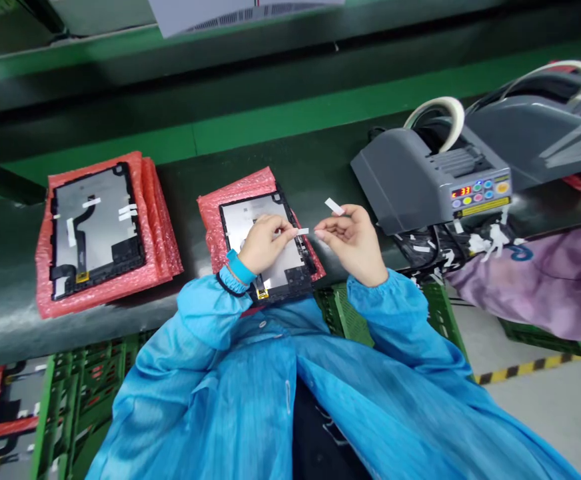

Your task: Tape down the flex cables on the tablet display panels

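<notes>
A screen panel (pixel 284 263) with a silvery back and black edges lies on red bubble wrap (pixel 214 230) before me. My left hand (pixel 265 241) is over this panel, thumb and finger pinching a short strip of white tape (pixel 302 231) that points right. To the right of the panel, my right hand (pixel 351 241) is raised with its fingers curled. Another white tape strip (pixel 334 206) sticks up from its fingers. The fingertips of the two hands are close together but apart. Part of the panel is hidden under my left hand.
At left, another screen panel (pixel 98 233) with white tape pieces rests on stacked red bubble wrap (pixel 158 230). A grey tape dispenser (pixel 420 177) stands at right, a second dispenser (pixel 545 127) beyond. Green crates (pixel 85 400) sit below the bench. A co-worker's purple sleeve (pixel 545 280) shows at right.
</notes>
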`<state>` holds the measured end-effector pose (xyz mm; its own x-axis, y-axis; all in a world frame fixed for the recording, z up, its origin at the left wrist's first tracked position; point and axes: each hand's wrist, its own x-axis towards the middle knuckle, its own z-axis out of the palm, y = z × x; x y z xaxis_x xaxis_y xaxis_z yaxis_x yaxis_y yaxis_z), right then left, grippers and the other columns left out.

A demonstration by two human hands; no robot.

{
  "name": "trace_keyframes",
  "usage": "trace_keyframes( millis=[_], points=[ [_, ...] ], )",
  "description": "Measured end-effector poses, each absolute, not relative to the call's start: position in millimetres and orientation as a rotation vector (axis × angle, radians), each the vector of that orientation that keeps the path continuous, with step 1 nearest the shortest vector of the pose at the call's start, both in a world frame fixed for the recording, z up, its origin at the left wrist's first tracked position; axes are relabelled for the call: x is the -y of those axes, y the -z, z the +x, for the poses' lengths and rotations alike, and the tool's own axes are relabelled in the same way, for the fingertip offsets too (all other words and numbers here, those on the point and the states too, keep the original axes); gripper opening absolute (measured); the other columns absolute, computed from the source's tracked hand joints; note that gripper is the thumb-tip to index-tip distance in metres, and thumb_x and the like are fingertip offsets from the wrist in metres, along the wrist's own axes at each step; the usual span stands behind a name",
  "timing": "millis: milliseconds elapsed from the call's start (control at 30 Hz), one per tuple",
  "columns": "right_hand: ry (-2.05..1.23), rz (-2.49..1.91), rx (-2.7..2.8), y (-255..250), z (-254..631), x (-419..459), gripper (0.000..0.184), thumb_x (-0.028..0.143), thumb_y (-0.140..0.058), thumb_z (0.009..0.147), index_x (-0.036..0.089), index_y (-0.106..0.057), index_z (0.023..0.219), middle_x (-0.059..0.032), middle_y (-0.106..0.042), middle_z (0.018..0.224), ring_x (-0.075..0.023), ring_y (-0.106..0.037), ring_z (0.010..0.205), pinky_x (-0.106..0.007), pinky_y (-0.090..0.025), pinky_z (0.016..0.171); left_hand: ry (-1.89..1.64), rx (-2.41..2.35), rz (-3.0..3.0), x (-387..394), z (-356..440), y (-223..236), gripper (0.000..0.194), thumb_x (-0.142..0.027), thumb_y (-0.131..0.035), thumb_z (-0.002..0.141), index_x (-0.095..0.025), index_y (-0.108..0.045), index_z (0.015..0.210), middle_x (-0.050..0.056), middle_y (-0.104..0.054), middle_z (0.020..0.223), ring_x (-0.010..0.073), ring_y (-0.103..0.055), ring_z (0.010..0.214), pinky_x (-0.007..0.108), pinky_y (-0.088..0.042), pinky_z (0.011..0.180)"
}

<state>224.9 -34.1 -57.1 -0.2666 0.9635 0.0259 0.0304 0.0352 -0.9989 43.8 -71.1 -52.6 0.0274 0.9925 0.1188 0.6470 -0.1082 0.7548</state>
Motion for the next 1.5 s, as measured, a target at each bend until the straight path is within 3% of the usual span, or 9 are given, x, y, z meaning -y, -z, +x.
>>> trace_keyframes(
  millis=[267, 567, 967, 1267, 1500],
  points=[
    [-1.443, -1.086, 1.431, 66, 209, 30, 0.052, 0.036, -0.077, 0.061, 0.026, -0.036, 0.091, 0.0086, -0.062, 0.066, -0.0104, -0.058, 0.058, -0.024, -0.045, 0.057, -0.859, -1.679, 1.747, 71, 44, 57, 0.017, -0.027, -0.059, 0.087, -0.018, -0.060, 0.072, 0.001, -0.065, 0.078, 0.0174, -0.057, 0.083, 0.033, -0.046, 0.082],
    [-1.396, -1.284, 1.548, 92, 201, 19, 0.046, 0.020, -0.071, 0.059, 0.025, -0.035, 0.088, 0.0113, -0.059, 0.056, -0.0105, -0.055, 0.049, -0.025, -0.043, 0.054, -0.445, -2.045, 1.811, 70, 57, 65, 0.017, -0.026, -0.057, 0.087, -0.018, -0.063, 0.073, 0.013, -0.062, 0.096, 0.0332, -0.048, 0.107, 0.050, -0.042, 0.087],
    [-1.301, -1.373, 1.673, 97, 206, 22, 0.039, 0.007, -0.064, 0.062, 0.024, -0.038, 0.085, 0.0073, -0.059, 0.062, -0.0131, -0.059, 0.053, -0.029, -0.049, 0.062, -0.354, -2.019, 1.852, 75, 61, 68, 0.019, -0.028, -0.057, 0.087, -0.017, -0.066, 0.075, 0.013, -0.060, 0.095, 0.0335, -0.045, 0.107, 0.051, -0.040, 0.088],
    [-1.304, -1.414, 1.747, 94, 204, 24, 0.040, 0.010, -0.061, 0.062, 0.025, -0.034, 0.088, 0.0085, -0.055, 0.060, -0.0137, -0.053, 0.055, -0.027, -0.041, 0.058, -0.323, -2.039, 1.881, 76, 63, 68, 0.018, -0.029, -0.058, 0.086, -0.017, -0.066, 0.075, 0.014, -0.059, 0.095, 0.0338, -0.045, 0.108, 0.050, -0.040, 0.088],
    [-1.030, -1.437, 1.916, 96, 215, 12, 0.060, 0.020, -0.078, 0.052, 0.025, -0.044, 0.101, 0.0073, -0.042, 0.071, -0.0135, -0.045, 0.066, -0.028, -0.037, 0.065, -0.303, -2.128, 1.793, 77, 60, 63, 0.017, -0.032, -0.066, 0.081, -0.017, -0.065, 0.087, 0.014, -0.059, 0.106, 0.0344, -0.045, 0.111, 0.048, -0.038, 0.091]
  ],
)
